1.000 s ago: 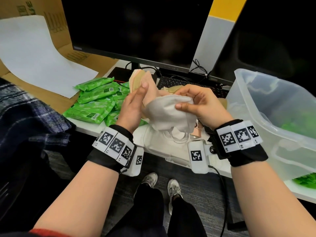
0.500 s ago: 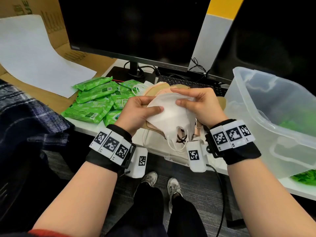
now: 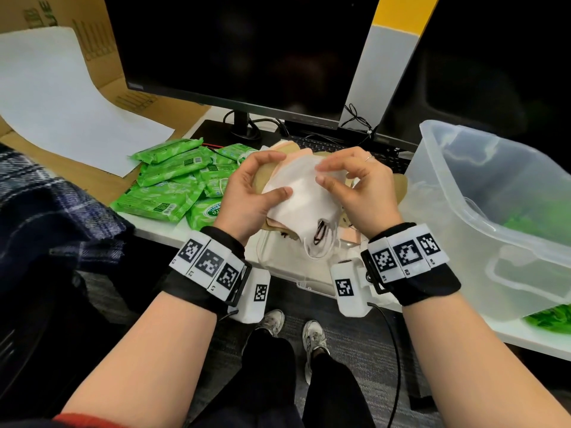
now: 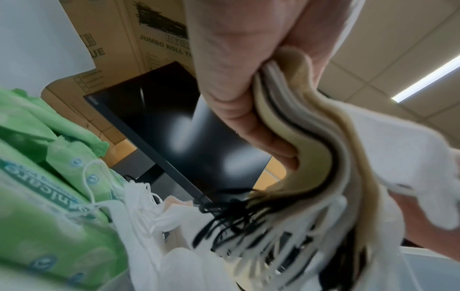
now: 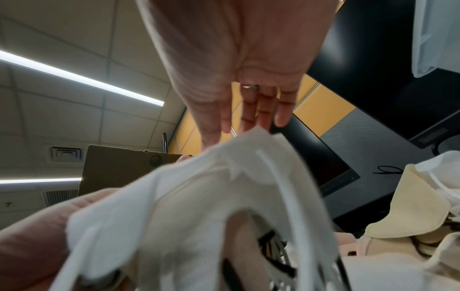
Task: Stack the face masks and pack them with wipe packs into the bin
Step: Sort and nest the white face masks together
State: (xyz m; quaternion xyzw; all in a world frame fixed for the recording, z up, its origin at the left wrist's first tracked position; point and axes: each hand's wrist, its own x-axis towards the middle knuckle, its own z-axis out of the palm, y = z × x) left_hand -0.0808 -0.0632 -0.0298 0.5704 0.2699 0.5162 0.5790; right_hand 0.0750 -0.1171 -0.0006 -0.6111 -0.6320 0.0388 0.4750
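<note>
Now the left hand [image 3: 247,193] pinches the masks [image 3: 304,199]; right hand [image 3: 355,186] fingertips loosely steady them; soft, floppy, so grip mid-stack, clear of loops.

We cannot count the masks [image 4: 323,157] in the stack: the left wrist view shows only layered edges, and their ear loops [image 4: 261,226] blur into streaks. The left hand [image 3: 247,193] covers the stack's left side in the head view, and the right hand [image 3: 355,189] hides the masks lying behind it. The bin [image 3: 463,186] runs off the right edge, its green contents showing only as a smear through the wall. The print on the wipe packs [image 3: 173,186] is too small for us to read.
</note>
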